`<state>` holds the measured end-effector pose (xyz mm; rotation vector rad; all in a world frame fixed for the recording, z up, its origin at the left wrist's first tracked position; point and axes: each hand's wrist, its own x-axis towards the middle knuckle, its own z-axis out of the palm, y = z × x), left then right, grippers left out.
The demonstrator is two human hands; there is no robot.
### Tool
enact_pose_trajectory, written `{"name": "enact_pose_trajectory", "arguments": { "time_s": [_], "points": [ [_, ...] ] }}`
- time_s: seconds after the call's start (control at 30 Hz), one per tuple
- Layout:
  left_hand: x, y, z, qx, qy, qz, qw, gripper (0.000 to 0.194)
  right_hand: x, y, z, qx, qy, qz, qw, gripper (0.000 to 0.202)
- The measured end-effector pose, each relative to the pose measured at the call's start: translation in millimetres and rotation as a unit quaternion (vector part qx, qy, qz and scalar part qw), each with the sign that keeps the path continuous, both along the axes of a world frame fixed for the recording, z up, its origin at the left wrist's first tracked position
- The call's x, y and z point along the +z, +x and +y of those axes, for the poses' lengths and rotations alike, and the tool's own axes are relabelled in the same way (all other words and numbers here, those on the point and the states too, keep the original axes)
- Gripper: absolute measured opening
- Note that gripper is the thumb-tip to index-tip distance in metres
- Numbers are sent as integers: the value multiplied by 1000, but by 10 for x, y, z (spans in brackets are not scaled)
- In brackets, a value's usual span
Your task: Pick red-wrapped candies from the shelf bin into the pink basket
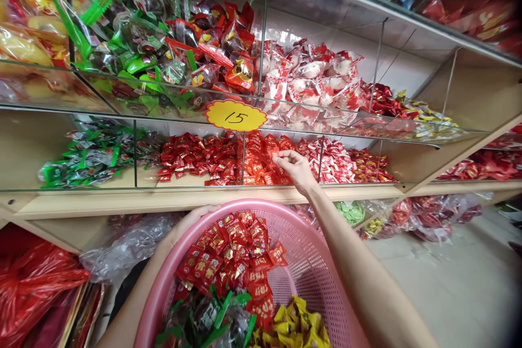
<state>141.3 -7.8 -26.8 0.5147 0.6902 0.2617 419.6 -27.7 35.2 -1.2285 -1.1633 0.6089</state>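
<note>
I'm pinching a red candy (272,152) with my right hand (300,170); my left hand (191,222) is touching the basket (253,204), grip hidden.

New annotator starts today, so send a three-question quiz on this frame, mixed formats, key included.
1. Relative to the pink basket, the left hand is:
A) inside it
B) against its outer side, near the rim
C) well away from it
2. True or false: the pink basket contains packets of just one colour.
3. Fill in: the right hand pinches a ____.

Key:
1. B
2. False: yellow packets and green-ended packets both show in it.
3. Red packet
</note>
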Motion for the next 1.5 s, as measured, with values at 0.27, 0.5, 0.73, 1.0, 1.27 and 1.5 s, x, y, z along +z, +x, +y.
{"name": "enact_pose_trajectory", "arguments": {
  "time_s": [0.27,0.5,0.73,1.0,1.27,1.5],
  "points": [
    [-156,3,56,-29,-3,-15,999,30,170,-368,-909,211,-105,-61,970,20],
    [-43,19,-10,-5,28,7,1000,27,-461,-511,-1354,304,-309,-196,879,14],
    [-133,-22,42,-25,12,15,1000,28,-590,-556,-1386,332,-347,-250,841,16],
    [-29,3,-7,0,15,3,1000,27,-598,-663,-1377,344,-372,-306,806,13],
    [44,-4,-32,-4,21,-1,1000,28,126,-537,-1060,237,-214,-430,844,15],
    [-56,-45,12,-8,31,5,999,27,339,-212,-251,14,-94,-510,855,13]
  ]
}}
